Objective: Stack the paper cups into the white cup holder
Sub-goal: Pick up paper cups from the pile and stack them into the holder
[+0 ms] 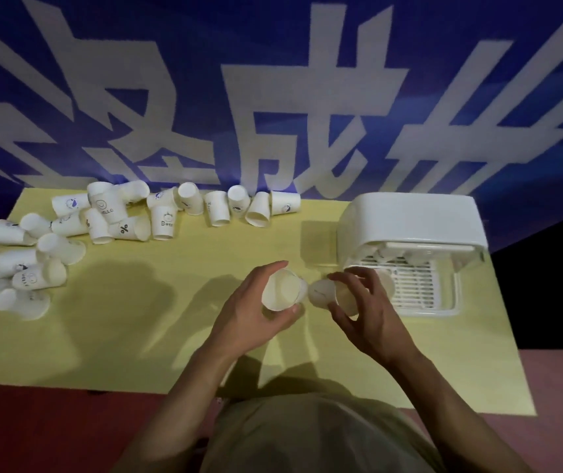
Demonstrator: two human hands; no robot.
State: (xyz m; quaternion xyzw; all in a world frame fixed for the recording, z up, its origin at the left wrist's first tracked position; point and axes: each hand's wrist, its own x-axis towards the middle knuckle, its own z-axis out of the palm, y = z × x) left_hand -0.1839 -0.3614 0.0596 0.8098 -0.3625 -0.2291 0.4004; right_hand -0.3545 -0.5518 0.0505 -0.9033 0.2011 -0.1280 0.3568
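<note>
My left hand (249, 315) grips a white paper cup (282, 290) on its side, its open mouth turned up toward me. My right hand (365, 312) holds a second paper cup (324, 293) sideways, its closed bottom pointing at the first cup's base; the two nearly touch. Both hands hover over the yellow table (136, 336), just left of the white cup holder (409, 220). The holder has a domed top, and a slatted tray (420, 288) lies in front of it. Cups show dimly inside under the dome.
Several loose paper cups (119, 216) lie scattered along the table's far edge and in a heap at the far left (17, 268). A blue banner with large white characters hangs behind. The table's near edge runs just in front of my torso.
</note>
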